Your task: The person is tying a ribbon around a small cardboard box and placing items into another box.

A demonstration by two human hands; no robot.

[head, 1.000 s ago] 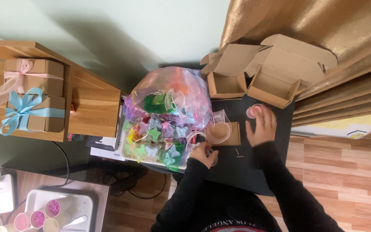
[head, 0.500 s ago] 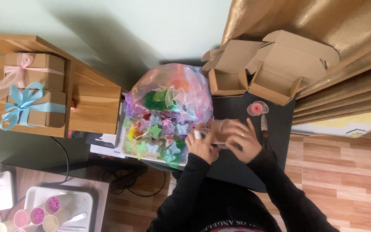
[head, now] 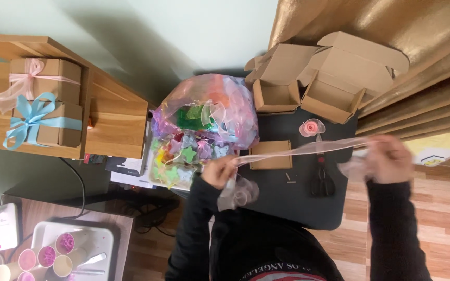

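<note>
A sheer pale pink ribbon point(head: 298, 150) is stretched taut between both hands, above the black table point(head: 287, 208). My left hand point(head: 219, 171) grips one end near the table's left edge, with loose ribbon loops point(head: 240, 193) hanging below it. My right hand point(head: 389, 158) pinches the other end, out past the table's right edge. Under the ribbon lies a small closed cardboard box point(head: 271, 157). A pink ribbon spool point(head: 311, 127) and black scissors point(head: 321, 179) lie on the table between my hands.
Two open cardboard boxes point(head: 308, 83) sit at the table's far side. A clear bag of colourful ribbons and bows point(head: 204, 130) lies left. A wooden shelf point(head: 105, 119) holds two ribboned gift boxes point(head: 45, 101). A tray of cups point(head: 63, 250) is at lower left. Gold curtain point(head: 391, 31) hangs right.
My hands, together over the small box half a second ago, have spread apart. The right hand has swung far right, pulling the ribbon out taut; the spool now lies on the table.
</note>
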